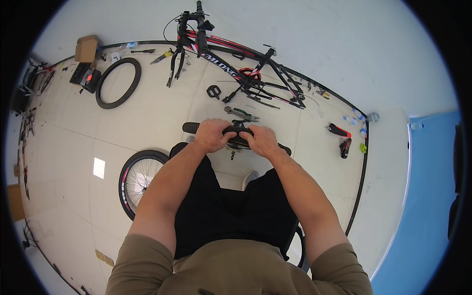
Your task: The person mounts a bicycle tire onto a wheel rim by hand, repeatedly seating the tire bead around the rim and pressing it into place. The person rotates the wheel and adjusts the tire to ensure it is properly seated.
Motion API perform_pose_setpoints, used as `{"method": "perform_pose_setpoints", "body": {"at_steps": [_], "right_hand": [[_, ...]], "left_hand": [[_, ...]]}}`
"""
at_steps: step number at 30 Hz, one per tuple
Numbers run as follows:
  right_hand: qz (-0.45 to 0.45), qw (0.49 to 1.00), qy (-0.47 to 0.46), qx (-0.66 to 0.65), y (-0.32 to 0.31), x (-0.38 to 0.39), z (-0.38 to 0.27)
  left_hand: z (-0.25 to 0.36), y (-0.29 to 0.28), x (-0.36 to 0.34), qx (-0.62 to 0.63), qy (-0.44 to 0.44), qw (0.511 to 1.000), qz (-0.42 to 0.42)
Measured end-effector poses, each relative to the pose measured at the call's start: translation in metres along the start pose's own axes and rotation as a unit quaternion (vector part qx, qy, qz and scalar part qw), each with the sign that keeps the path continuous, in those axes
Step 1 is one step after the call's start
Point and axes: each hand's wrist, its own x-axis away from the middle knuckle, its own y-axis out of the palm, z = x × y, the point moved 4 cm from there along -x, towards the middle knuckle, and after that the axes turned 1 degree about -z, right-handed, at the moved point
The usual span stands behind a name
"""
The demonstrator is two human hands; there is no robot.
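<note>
Gripping the knobby tyre [191, 128] from above with left hand [212, 135] and right hand [264, 141], with bicycle frame [221, 66] beyond that tyre and spoked wheel [143, 189] to its left.

Bright light, glare on the floor [99, 168], bent edges seemingly soft.

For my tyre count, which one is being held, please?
The tyre at picture centre, gripped by left hand and right hand; no hand touches the loose tyre or spoked wheel.
</note>
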Motion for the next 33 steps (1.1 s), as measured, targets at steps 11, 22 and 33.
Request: {"method": "perform_pose_setpoints", "body": {"at_steps": [11,22,33], "right_hand": [[0.003,1.0,-0.004,-0.017,-0.005,-0.001,0.003],[0.048,0.996,-0.048,-0.062,-0.003,0.007,0.006],[-0.03,0.989,0.031,-0.143,0.001,-0.006,0.018]], "left_hand": [[-0.001,0.001,0.003,-0.007,0.019,1.0,0.012],[0.003,0.003,0.003,-0.032,0.012,0.999,0.02],[0.002,0.009,-0.002,-0.062,-0.006,0.998,0.021]]}}
